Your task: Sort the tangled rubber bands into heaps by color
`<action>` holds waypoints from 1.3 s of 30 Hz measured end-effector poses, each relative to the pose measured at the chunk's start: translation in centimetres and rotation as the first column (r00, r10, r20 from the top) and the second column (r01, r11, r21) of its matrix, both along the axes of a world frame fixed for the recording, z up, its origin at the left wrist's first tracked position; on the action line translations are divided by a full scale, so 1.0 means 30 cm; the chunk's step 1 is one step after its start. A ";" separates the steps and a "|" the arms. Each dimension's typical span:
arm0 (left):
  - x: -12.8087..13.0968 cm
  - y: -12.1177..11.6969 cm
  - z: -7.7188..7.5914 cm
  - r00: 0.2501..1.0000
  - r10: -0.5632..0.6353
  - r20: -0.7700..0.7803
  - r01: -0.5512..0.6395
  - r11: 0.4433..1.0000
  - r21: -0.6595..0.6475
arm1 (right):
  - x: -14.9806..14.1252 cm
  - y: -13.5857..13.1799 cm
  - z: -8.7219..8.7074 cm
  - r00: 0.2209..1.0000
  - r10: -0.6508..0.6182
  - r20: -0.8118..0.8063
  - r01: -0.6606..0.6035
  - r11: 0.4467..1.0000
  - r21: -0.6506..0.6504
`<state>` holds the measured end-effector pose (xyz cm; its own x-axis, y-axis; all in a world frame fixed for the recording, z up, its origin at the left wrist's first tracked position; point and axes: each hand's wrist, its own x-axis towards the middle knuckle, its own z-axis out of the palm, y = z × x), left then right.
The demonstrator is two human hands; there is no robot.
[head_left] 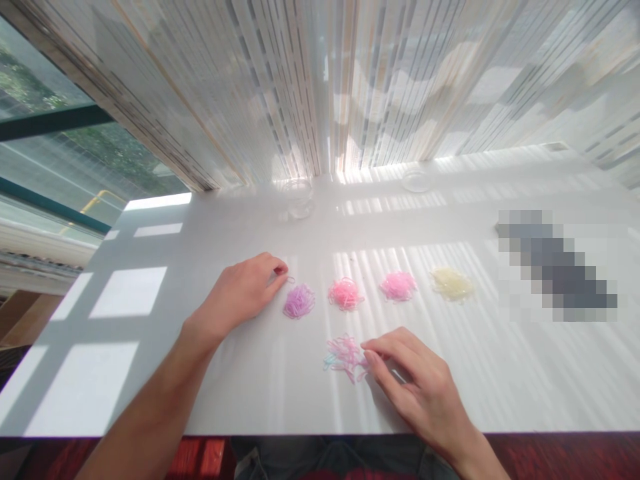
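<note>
On the white table (250, 400) lie small piles of thin rubber bands in a row: purple (299, 301), light pink (345, 294), brighter pink (399, 285) and pale yellow (453, 284). Nearer me lies a mixed pile (344, 357) of pink and blue bands. My left hand (243, 293) rests beside the purple pile, fingertips pinched on a small purple band. My right hand (417, 387) has its fingertips pressed together at the right edge of the mixed pile; what they hold is too small to name.
A clear glass jar (297, 198) and a clear round lid (416, 180) stand at the table's far edge by the striped curtain. A blurred dark object (557, 263) lies at the right. A window is at the far left.
</note>
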<state>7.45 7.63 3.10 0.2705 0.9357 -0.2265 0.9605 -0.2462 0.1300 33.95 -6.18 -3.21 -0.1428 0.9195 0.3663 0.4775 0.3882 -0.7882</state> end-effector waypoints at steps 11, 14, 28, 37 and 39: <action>0.020 -0.008 0.001 0.999 -0.041 0.022 0.041 0.999 -0.023 | -0.001 0.001 0.002 1.000 0.000 0.010 0.000 1.000 -0.010; 0.024 -0.008 0.006 0.997 0.002 0.083 0.003 0.998 -0.056 | -0.001 0.001 0.006 1.000 0.000 0.016 0.000 1.000 -0.010; 0.021 -0.003 0.017 0.994 -0.027 0.106 0.038 0.994 -0.098 | -0.001 -0.002 0.001 1.000 0.001 0.028 -0.001 1.000 -0.008; 0.011 -0.018 -0.013 0.970 -0.102 0.221 0.113 0.993 -0.037 | -0.004 0.000 0.008 0.999 -0.017 0.049 0.017 1.000 -0.001; 0.013 -0.023 -0.020 0.966 -0.124 0.227 0.135 0.990 -0.036 | -0.004 -0.001 0.009 0.998 -0.019 0.056 0.019 1.000 0.001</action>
